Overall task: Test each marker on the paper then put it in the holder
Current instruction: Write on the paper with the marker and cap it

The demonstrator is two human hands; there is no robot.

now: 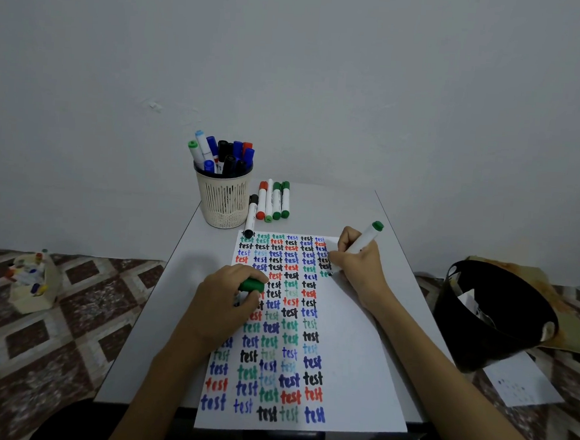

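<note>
A white paper covered with columns of the word "test" in several colours lies on the small grey table. My right hand grips an uncapped green marker, its tip down on the paper at the right column. My left hand rests on the paper and holds the green cap. A cream mesh holder with several markers stands at the table's back left. Several loose markers lie beside it.
A black bin stands on the patterned floor to the right, with a loose sheet near it. A cream box of small items sits on the floor at the left. A plain wall rises behind the table.
</note>
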